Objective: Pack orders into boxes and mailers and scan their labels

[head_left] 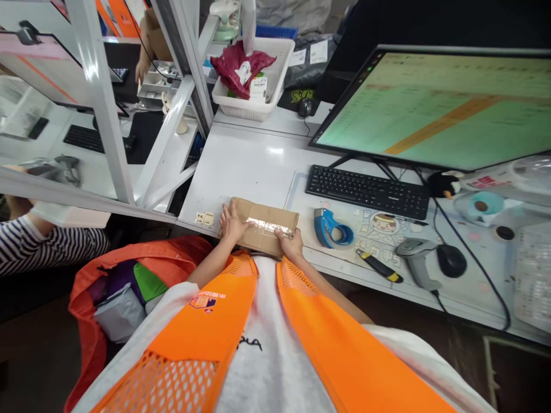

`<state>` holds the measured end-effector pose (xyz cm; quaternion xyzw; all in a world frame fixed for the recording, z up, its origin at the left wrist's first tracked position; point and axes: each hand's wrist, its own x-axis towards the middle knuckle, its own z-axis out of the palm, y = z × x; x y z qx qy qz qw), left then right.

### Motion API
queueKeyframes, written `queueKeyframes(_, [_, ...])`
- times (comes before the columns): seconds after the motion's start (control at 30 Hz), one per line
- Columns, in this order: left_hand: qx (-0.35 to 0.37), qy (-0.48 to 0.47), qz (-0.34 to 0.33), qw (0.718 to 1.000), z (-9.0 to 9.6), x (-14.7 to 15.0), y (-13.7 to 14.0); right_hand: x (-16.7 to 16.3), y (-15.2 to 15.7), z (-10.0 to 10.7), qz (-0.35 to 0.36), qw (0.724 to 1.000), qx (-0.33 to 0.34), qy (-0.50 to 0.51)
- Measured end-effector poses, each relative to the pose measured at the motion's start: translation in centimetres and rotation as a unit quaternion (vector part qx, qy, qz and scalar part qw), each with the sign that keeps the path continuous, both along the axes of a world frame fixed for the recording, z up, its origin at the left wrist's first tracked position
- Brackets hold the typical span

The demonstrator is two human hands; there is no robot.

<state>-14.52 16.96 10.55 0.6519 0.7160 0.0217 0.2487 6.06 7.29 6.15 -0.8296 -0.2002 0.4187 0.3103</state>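
Observation:
A small brown cardboard box [263,229] with shiny clear tape across its top lies at the table's front edge, close against my body. My left hand [235,225] grips its left end, fingers over the top. At the opposite end, my right hand [291,244] holds the right corner with the thumb on top; its other fingers are mostly hidden. Just right of the box sits a blue tape dispenser [322,228]. Beyond that are a yellow and black utility knife [379,265] and a grey barcode scanner [416,261].
A black keyboard [368,190], mouse [451,261] and large monitor [434,109] occupy the right side. A white basket [275,86] with packages stands at the back. White metal frame bars [103,103] rise at left. An orange-red sack [86,287] of parcels is below left, near another person's striped sleeve [26,244].

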Motion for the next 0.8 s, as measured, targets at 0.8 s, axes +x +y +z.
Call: queueKeyframes(0.8, [-0.102, -0.207, 0.132, 0.964, 0.7, -7.9, 0.2, 7.4, -0.7, 3.1, 0.097, 0.991, 0.048, 0.083])
